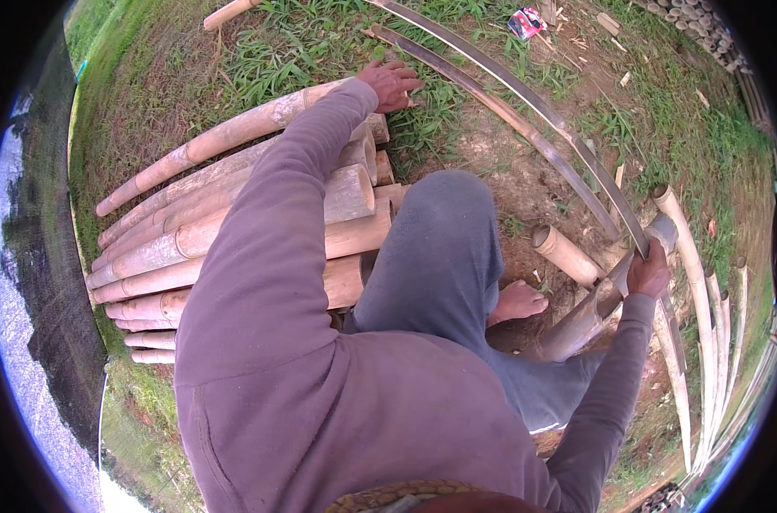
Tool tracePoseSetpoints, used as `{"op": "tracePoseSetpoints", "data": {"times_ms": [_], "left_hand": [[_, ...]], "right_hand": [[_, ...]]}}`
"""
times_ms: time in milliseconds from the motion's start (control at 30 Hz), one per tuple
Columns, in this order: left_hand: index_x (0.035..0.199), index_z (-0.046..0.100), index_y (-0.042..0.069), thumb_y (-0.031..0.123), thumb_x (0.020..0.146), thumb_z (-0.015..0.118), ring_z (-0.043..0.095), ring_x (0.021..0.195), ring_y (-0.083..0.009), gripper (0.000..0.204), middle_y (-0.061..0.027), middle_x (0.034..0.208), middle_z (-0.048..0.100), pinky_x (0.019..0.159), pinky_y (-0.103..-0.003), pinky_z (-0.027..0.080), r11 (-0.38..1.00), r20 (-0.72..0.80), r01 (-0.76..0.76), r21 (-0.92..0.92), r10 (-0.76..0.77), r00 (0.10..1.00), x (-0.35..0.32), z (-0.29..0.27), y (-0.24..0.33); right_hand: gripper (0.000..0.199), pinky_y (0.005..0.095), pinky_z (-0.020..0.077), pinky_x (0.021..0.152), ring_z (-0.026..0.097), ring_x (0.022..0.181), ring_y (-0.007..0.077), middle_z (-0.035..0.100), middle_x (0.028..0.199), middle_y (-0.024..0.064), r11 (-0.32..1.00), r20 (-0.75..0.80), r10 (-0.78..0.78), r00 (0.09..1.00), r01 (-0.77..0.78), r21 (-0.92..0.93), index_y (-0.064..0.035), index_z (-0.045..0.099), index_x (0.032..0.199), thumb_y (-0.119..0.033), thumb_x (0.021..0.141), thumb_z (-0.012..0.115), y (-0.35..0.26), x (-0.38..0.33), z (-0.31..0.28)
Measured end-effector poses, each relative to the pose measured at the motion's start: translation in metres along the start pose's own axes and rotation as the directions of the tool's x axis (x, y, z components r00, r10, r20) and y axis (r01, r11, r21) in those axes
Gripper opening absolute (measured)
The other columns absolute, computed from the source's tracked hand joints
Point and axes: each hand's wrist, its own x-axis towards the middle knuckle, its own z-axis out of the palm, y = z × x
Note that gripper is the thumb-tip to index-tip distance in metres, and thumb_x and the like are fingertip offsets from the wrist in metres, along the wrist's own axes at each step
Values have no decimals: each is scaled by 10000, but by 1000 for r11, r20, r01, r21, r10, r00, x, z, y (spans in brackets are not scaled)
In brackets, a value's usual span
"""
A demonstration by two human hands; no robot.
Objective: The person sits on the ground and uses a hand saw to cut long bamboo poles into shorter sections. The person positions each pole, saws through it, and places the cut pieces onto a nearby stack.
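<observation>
Nearest the camera is the person's own purple sleeved torso (pixel 337 402), filling the lower middle of the view, with a bent knee in grey trousers (pixel 444 248) rising at the centre and a bare foot (pixel 517 301) on the dirt just to its 3 o'clock.

The left hand (pixel 391 84) reaches out toward 12 o'clock and lies palm down, fingers spread and not clenched, on the end of the top bamboo pole (pixel 226 137) of a stack. That stack of cut bamboo poles (pixel 174 248) lies at 9 o'clock on the grass, its sawn ends facing the knee.

The right hand (pixel 647 274) is at 3 o'clock, closed around a long thin bamboo strip (pixel 525 98) that curves away up toward 12 o'clock; a second strip (pixel 491 103) runs just beside it. The hand sits where the strip meets a thick bamboo section (pixel 581 321) that slants down toward the foot. A short bamboo piece (pixel 564 255) lies on the ground between the knee and that hand.

More pale bamboo poles (pixel 700 316) lie along the rim at 4 o'clock. A small red and white wrapper (pixel 525 21) lies in the grass near 1 o'clock, and a cluster of round pole ends (pixel 696 26) shows at 2 o'clock.
</observation>
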Motion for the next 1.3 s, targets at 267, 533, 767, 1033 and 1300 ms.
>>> {"op": "tracePoseSetpoints", "data": {"times_ms": [267, 533, 767, 1033, 1300], "left_hand": [[1206, 785, 169, 517, 1074, 552, 498, 1498, -247, 439, -62, 1344, 738, 1277, -517, 334, 987, 150, 118, 109, -134, 980, -21, -51, 14], [1442, 651, 171, 375, 1074, 602, 407, 1550, -417, 424, -176, 1589, 548, 1282, -490, 385, 913, 132, 358, -194, -337, 932, -114, 63, -72], [1496, 604, 297, 386, 1019, 694, 523, 1469, -400, 494, -148, 1602, 504, 1150, -538, 507, 849, 332, 498, 176, -527, 782, -95, 42, -57], [1316, 760, 286, 419, 957, 750, 658, 1314, -345, 383, -149, 1413, 618, 1084, -563, 496, 889, 372, 330, 317, -436, 819, -65, 7, -45], [1335, 745, 293, 355, 935, 771, 664, 1285, -385, 406, -168, 1382, 617, 1078, -499, 534, 916, 314, 375, 144, -402, 860, -46, 5, -36]], "right_hand": [[243, 534, 548, 808, 724, 968, 401, 738, 1030, 130, 996, 58, 81, 995, -79, -45, -166, 708, 1187, -222, 953, 739, 17, -28, -11], [229, 508, 563, 821, 732, 999, 388, 761, 1050, 117, 986, 125, 153, 980, -160, 47, -152, 709, 1140, -238, 935, 763, 14, -60, 32], [265, 524, 547, 860, 725, 1010, 402, 756, 1090, 127, 976, 144, 171, 975, -188, 114, -148, 705, 1153, -238, 916, 782, 0, -89, 29], [238, 533, 549, 853, 718, 1008, 412, 753, 1094, 130, 953, 232, 259, 938, -287, 98, -141, 705, 1138, -222, 923, 768, 13, -158, 52], [270, 544, 547, 864, 728, 1000, 414, 762, 1099, 130, 945, 254, 213, 944, -265, 192, -129, 712, 1139, -142, 871, 731, -1, -156, 67]]}}
